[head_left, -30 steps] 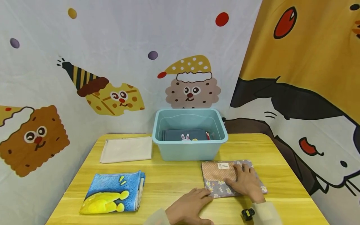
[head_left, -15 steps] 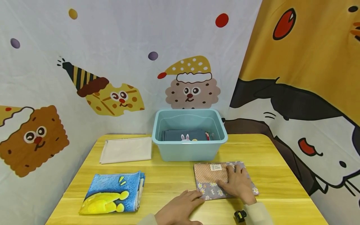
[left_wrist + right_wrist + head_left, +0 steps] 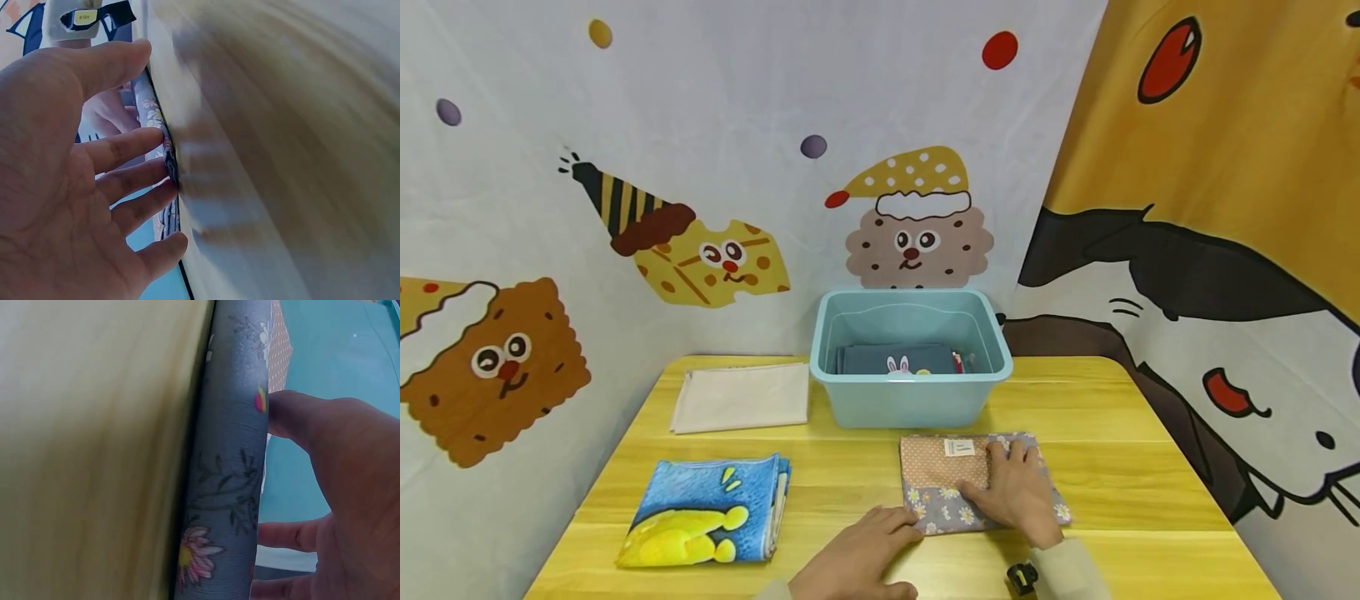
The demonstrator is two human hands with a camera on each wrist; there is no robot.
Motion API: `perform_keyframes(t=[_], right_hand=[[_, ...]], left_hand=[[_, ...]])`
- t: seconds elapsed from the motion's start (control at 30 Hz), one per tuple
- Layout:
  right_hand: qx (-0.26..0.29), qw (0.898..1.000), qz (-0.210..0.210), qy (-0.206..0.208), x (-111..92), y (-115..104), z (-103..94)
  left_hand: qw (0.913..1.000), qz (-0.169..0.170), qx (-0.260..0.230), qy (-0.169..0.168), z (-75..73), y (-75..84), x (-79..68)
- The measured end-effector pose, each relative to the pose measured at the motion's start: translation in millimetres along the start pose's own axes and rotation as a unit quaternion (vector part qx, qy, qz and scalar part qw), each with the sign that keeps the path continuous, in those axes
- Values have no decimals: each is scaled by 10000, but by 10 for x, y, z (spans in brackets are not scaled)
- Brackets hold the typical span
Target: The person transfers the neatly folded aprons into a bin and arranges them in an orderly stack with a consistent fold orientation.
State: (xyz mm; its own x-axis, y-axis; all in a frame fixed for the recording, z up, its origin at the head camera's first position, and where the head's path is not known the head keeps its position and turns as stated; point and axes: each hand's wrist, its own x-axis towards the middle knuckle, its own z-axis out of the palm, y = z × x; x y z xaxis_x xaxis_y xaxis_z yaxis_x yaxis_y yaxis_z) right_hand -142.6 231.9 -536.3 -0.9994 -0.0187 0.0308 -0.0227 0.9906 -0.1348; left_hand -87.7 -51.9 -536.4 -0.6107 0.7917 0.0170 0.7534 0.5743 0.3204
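A folded cloth (image 3: pixel 946 500), grey with daisies and a peach dotted panel bearing a white label, lies flat on the table at the right of the head view. My right hand (image 3: pixel 1011 492) rests on top of it with fingers spread, thumb and fingertips pressing the fabric. At the cloth's near left corner are the fingertips of my left hand (image 3: pixel 859 557), its fingers straight and apart. In the left wrist view my left hand (image 3: pixel 81 181) has its fingertips along the cloth's edge. The right wrist view shows the cloth's thick folded side (image 3: pixel 228 456) beside my right hand (image 3: pixel 356 469).
A light blue bin (image 3: pixel 910 404) stands at the back, holding a dark folded cloth (image 3: pixel 872 360) with a rabbit motif. To its left lies a folded cream cloth (image 3: pixel 743 398). A blue and yellow folded cloth (image 3: pixel 722 483) sits nearer the front on the wooden table (image 3: pixel 1150 450).
The daisy cloth has slid left across the table under my right hand. My left hand has moved left along with it, staying at its corner.
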Motion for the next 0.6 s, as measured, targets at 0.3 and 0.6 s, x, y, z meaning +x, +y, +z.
perform_keyframes(t=[0.3, 0.6], right_hand=[[-261, 9994, -115, 178, 23, -189, 28], [-190, 9998, -19, 35, 23, -452, 43]], left_hand=[[9993, -294, -157, 167, -20, -52, -98], [9936, -736, -421, 747, -23, -100, -171]])
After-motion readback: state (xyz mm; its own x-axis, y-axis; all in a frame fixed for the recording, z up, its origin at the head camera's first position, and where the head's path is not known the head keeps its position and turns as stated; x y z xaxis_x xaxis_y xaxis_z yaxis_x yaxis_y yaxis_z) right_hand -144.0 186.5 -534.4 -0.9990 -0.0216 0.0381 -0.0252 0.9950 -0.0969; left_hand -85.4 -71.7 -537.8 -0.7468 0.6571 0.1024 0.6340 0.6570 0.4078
